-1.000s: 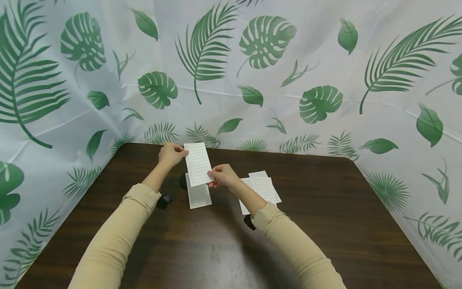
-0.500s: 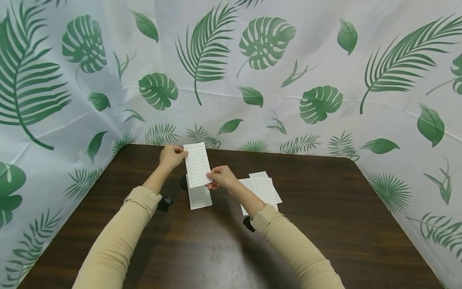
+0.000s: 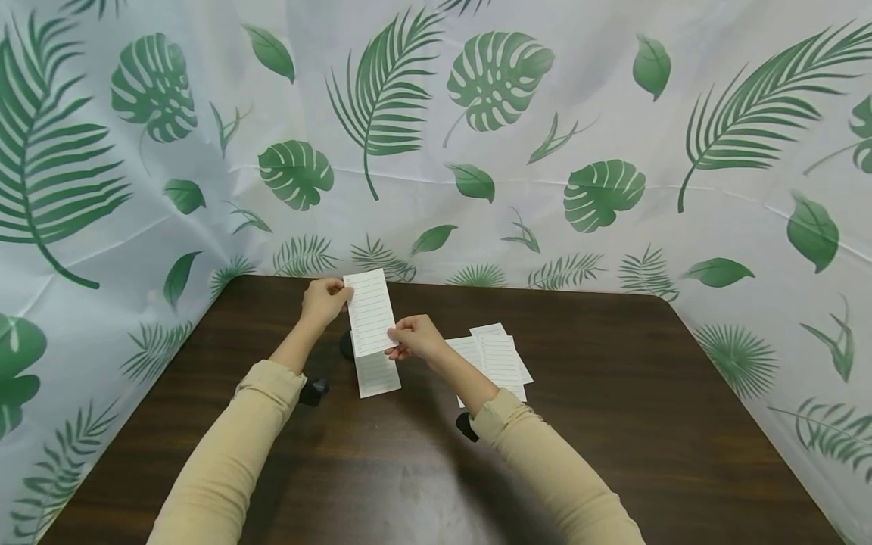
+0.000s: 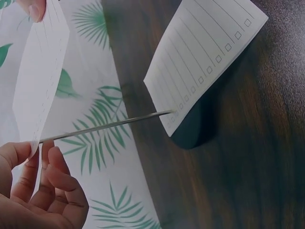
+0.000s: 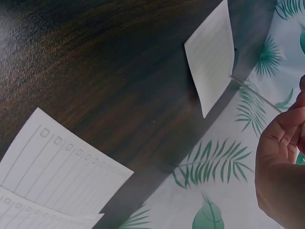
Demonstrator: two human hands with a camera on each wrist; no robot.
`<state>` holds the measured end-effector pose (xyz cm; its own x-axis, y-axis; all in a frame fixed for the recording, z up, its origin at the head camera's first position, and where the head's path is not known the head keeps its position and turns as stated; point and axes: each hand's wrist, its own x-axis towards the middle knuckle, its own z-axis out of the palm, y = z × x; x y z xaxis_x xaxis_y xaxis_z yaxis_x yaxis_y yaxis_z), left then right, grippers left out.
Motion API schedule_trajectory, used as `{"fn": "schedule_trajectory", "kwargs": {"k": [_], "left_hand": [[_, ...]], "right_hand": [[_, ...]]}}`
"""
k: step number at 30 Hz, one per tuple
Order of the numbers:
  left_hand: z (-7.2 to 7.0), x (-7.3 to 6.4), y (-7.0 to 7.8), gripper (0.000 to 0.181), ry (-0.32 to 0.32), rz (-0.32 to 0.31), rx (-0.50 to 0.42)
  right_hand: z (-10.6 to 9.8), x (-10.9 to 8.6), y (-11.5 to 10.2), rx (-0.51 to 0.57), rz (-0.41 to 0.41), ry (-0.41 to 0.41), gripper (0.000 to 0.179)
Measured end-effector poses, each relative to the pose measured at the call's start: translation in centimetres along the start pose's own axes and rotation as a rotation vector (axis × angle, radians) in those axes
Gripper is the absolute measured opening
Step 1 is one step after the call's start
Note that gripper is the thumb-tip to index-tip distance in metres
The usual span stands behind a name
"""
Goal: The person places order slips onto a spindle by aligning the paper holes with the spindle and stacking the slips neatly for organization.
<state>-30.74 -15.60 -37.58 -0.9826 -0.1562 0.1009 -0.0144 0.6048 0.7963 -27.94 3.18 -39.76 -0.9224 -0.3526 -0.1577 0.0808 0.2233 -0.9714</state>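
A white lined checklist sheet [image 3: 371,312] is held up between both hands. My left hand [image 3: 323,301] pinches its left edge near the top corner. My right hand [image 3: 417,335] pinches the lower right corner. In the left wrist view, a thin metal spike [image 4: 107,126] runs from a second checklist sheet [image 4: 195,62] up to the held sheet's edge, right at the left hand's fingertips. That second sheet slopes above a round black base [image 4: 193,131], with the spike meeting it near one corner. In the right wrist view the spike's upper end is hidden behind my right hand [image 5: 281,143].
Several more checklist sheets [image 3: 500,362] lie overlapping on the dark wooden table [image 3: 613,424], right of the right hand. A leaf-print curtain [image 3: 511,151] hangs behind and beside the table. Small black devices sit at the left wrist [image 3: 313,391] and right wrist [image 3: 466,426].
Both hands and the held sheet have shifted very slightly left and down. The grips on the sheet look the same, and the sheets on the table have stayed put.
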Motion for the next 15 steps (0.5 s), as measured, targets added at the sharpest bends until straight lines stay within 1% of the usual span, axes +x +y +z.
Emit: {"fn": "schedule_trajectory", "kwargs": {"k": [5, 11, 15], "left_hand": [[-0.07, -0.06, -0.24, 0.030, 0.017, -0.019, -0.022], [-0.02, 0.15, -0.17, 0.031, 0.020, -0.031, -0.014], [0.27, 0.28, -0.10, 0.030, 0.016, -0.043, -0.030]], "right_hand": [[0.39, 0.16, 0.20, 0.009, -0.009, -0.025, 0.013], [0.28, 0.27, 0.41, 0.010, -0.016, -0.008, 0.013], [0.15, 0.11, 0.45, 0.014, -0.007, -0.013, 0.014]]}}
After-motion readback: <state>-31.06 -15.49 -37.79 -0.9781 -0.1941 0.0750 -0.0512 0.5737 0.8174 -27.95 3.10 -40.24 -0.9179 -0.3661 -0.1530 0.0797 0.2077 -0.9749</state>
